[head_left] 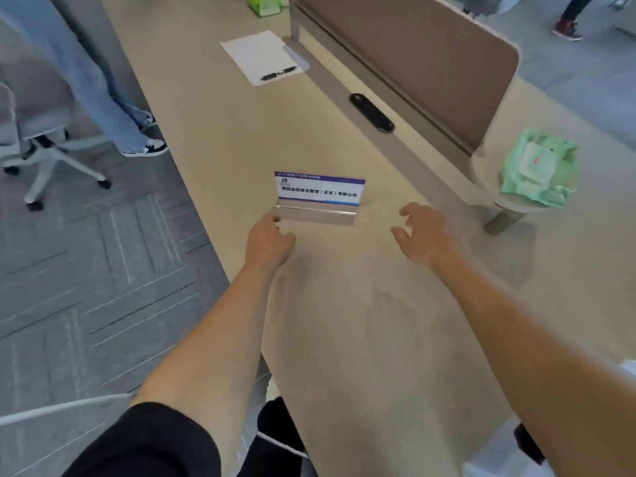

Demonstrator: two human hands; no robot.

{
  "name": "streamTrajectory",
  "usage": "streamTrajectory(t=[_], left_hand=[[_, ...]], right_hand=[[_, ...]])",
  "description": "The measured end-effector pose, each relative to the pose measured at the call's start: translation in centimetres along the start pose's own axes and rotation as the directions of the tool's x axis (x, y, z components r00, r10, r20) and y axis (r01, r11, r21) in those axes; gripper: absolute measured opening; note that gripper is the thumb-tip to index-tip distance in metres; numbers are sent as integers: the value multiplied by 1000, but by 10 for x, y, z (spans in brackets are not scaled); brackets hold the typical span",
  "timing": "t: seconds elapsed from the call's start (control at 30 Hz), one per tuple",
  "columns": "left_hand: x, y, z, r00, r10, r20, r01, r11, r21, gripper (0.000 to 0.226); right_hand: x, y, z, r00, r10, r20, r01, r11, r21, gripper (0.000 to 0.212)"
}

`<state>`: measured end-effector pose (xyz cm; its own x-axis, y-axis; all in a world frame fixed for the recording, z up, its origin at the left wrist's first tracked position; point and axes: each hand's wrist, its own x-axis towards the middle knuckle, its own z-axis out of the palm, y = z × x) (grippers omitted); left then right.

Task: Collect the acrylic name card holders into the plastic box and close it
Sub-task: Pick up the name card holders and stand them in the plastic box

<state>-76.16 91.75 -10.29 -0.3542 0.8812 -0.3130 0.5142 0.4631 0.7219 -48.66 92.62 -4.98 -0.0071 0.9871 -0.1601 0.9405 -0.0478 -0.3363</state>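
Note:
An acrylic name card holder (318, 197) stands upright on the beige desk (361, 321), with a white and blue printed card in it. My left hand (268, 244) is at the holder's front left corner, fingertips touching or almost touching its clear base, holding nothing. My right hand (425, 234) hovers a little to the right of the holder with fingers spread, apart from it. No plastic box is in view.
A sheet of paper (260, 55) with a black pen (278, 73) lies farther back. A brown divider panel (423, 63) runs along the right, with a black oval grommet (371, 112) beside it. A green wipes pack (540, 166) sits right. An office chair (38, 132) and a person's legs (103, 98) stand left.

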Motion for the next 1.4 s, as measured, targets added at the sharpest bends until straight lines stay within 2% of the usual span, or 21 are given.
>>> streamTrajectory(t=[0.23, 0.33, 0.4, 0.53, 0.67, 0.87, 1.0, 1.1, 1.17, 1.23, 1.33, 1.4], left_hand=[[96, 12, 18, 993, -79, -85, 58, 971, -233, 67], [121, 9, 28, 996, -51, -70, 26, 947, -319, 57], [134, 5, 33, 997, -29, -65, 4, 936, -352, 48], [148, 1, 42, 999, 0, -46, -17, 926, -376, 29], [147, -1, 40, 998, 5, -69, -28, 938, -346, 32], [112, 8, 36, 998, 15, -59, -39, 903, -427, 39], [65, 21, 42, 998, 57, 0, -47, 828, -559, 41], [25, 36, 51, 996, 74, 43, -33, 790, -613, 41], [-6, 48, 56, 993, 108, 43, -59, 783, -619, 48], [-41, 61, 57, 987, 150, 54, -85, 781, -619, 56], [-100, 78, 55, 977, 191, 92, -95, 782, -616, 62], [-142, 84, 53, 973, 201, 110, -97, 795, -598, 58]], right_hand=[[90, -26, 30, 993, 83, 79, -85, 996, 22, 51], [123, -36, 45, 989, 97, 108, -109, 988, 112, 52], [139, -40, 54, 990, 90, 112, -111, 974, 197, 46], [151, -41, 69, 998, 46, 34, -55, 931, 360, 18], [148, -39, 71, 999, 21, -26, -8, 911, 411, 5], [126, -31, 40, 998, -4, -59, 31, 884, 467, 6], [88, -22, 7, 992, 48, -119, 41, 760, 649, 12], [50, -21, -17, 987, 60, -146, 69, 670, 739, 9], [20, -15, -30, 986, 90, -143, 50, 655, 754, 14], [-10, -5, -41, 979, 149, -136, 13, 628, 778, 38], [-55, 9, -62, 930, 295, -220, -22, 642, 767, 74], [-86, 16, -77, 914, 350, -205, -15, 536, 844, 83]])
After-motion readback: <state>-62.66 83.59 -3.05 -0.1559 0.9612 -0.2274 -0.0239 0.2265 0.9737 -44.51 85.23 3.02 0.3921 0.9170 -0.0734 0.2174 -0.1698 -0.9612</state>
